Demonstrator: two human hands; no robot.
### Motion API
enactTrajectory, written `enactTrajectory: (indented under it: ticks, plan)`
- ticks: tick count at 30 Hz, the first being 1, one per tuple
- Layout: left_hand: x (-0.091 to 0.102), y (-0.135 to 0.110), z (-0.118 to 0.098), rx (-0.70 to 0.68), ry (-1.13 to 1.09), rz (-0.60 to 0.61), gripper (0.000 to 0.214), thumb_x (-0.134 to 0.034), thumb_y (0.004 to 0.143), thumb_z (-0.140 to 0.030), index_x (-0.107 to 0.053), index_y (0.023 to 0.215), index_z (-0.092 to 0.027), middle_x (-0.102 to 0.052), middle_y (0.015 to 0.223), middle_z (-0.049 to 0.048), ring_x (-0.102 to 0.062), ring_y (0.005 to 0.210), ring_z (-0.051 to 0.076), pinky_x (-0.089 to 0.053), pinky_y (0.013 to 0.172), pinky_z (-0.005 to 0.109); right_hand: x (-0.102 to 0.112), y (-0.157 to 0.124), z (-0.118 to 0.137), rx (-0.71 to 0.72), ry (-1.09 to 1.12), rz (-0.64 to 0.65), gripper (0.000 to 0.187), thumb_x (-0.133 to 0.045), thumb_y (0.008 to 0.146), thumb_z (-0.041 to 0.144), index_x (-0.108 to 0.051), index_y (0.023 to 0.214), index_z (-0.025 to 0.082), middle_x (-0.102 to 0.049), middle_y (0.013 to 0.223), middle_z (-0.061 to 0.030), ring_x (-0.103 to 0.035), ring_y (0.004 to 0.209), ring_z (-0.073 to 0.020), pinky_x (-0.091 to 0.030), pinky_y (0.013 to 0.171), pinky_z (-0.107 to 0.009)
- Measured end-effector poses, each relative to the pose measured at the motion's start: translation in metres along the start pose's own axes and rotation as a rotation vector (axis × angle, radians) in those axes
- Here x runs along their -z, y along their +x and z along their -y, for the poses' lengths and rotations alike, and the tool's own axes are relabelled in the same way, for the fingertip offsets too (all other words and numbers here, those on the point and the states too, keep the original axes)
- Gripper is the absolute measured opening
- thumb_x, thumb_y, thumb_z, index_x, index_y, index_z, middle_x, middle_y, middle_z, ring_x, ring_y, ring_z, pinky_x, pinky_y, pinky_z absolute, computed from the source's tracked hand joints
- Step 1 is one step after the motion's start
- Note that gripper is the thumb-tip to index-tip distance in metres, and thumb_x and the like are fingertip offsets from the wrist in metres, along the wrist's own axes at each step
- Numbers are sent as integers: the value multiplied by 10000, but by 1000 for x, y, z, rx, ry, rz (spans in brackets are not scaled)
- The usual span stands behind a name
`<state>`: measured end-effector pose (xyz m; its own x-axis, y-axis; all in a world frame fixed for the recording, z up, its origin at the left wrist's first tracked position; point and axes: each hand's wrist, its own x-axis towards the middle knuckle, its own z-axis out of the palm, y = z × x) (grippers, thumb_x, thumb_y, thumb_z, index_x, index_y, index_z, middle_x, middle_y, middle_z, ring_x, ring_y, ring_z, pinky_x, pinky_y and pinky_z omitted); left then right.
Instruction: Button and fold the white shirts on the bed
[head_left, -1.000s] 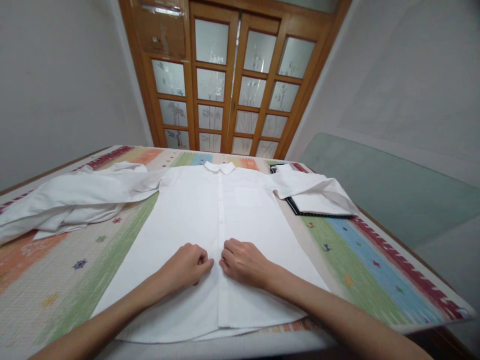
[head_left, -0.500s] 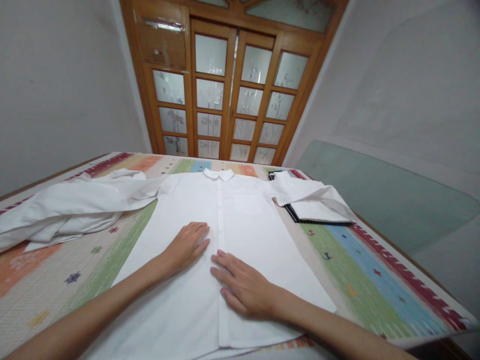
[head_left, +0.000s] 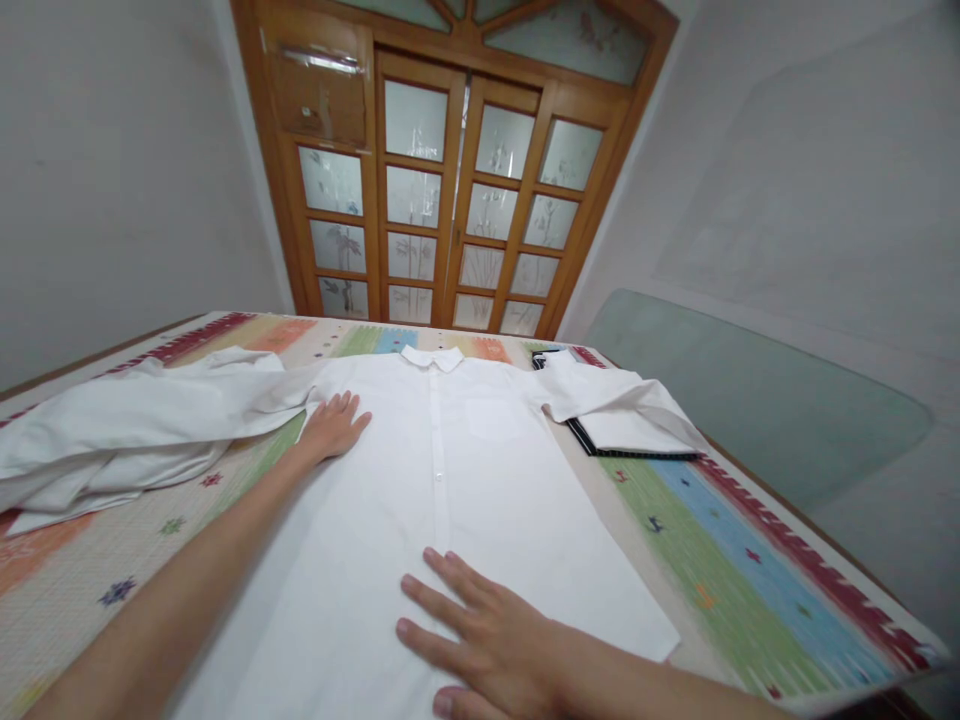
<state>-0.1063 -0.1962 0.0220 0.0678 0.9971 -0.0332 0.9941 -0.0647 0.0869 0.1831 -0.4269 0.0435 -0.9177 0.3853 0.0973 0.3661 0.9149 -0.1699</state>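
A white button-front shirt lies spread face up, its collar at the far end and its sleeves out to both sides. My left hand rests open and flat on the shirt near the left armpit, below the shoulder. Lower down, my right hand lies over the button placket with its fingers spread, covering part of the front. Neither hand grips the cloth. The right sleeve lies across a folded white and black striped cloth.
Under the shirt is a colourful striped tablecloth. More white fabric is bunched at the left by the sleeve. A greenish glass panel stands along the right wall. Wooden doors with glass panes are beyond the table.
My left hand has slid up and left from the shirt's middle to near the armpit. My right hand has moved down toward the hem, its fingers spreading wider.
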Motion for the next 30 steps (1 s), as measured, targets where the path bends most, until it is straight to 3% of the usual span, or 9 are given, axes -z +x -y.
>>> enactTrajectory:
  ticks: [4,6,10,14,17,21,25,30]
  plan:
    - [-1,15,-19,145,0,3,757,-191,916,-556,-221,1491,-64,-118,1565,184,-86,1444,349,-108,1144,542,-20,2,-2,143,-153,-70,471,-396,998,362,-347,1451,243,-208,1555,-53,-121,1438,-243,-230,1165,-407]
    - [-4,20,-30,149,2,-21,763,-183,910,-578,-214,1498,-93,-113,1567,178,-75,1439,376,-92,1128,588,-33,3,-4,188,-196,-102,444,-388,1004,340,-360,1440,258,-217,1556,-17,-139,1435,-238,-237,1167,-382]
    - [-10,25,-38,-81,10,-28,709,-176,918,-577,-223,1504,-179,-142,1577,100,-93,1446,336,-105,1144,543,-39,6,-8,237,-165,-97,403,-332,1024,305,-386,1419,253,-285,1533,43,-153,1433,-166,-217,1177,-328]
    - [-14,23,-34,-194,8,-46,682,-209,922,-576,-261,1493,-206,-200,1567,68,-133,1446,304,-127,1152,514,-12,19,-21,230,-15,-23,370,-298,1030,267,-482,1343,194,-417,1469,19,-203,1416,-93,-170,1186,-293]
    - [-16,21,-32,-187,-8,-80,656,-228,932,-550,-297,1480,-197,-233,1556,75,-162,1441,304,-153,1145,522,7,39,-54,54,67,-92,424,-348,1008,320,-455,1369,127,-440,1453,-76,-244,1411,-140,-185,1183,-344]
    - [-15,18,-34,-180,-37,-115,614,-245,943,-512,-338,1462,-198,-286,1538,83,-191,1434,302,-187,1133,532,8,78,-133,-284,37,-200,529,-305,1006,390,-393,1414,65,-289,1519,-170,-213,1424,-213,-213,1169,-403]
    - [-12,15,-36,-162,-44,-110,599,-241,948,-507,-348,1456,-208,-295,1536,64,-194,1435,292,-176,1142,515,2,121,-206,-557,5,-145,619,-223,1008,437,-327,1440,6,-227,1533,-202,-118,1442,-251,-167,1171,-411]
    - [-16,17,-35,-166,-39,-138,590,-244,950,-512,-356,1450,-220,-307,1532,58,-206,1433,286,-178,1143,512,0,164,-251,-700,-32,-81,595,-245,1001,397,-313,1451,14,-213,1540,-186,-147,1435,-287,-149,1156,-414]
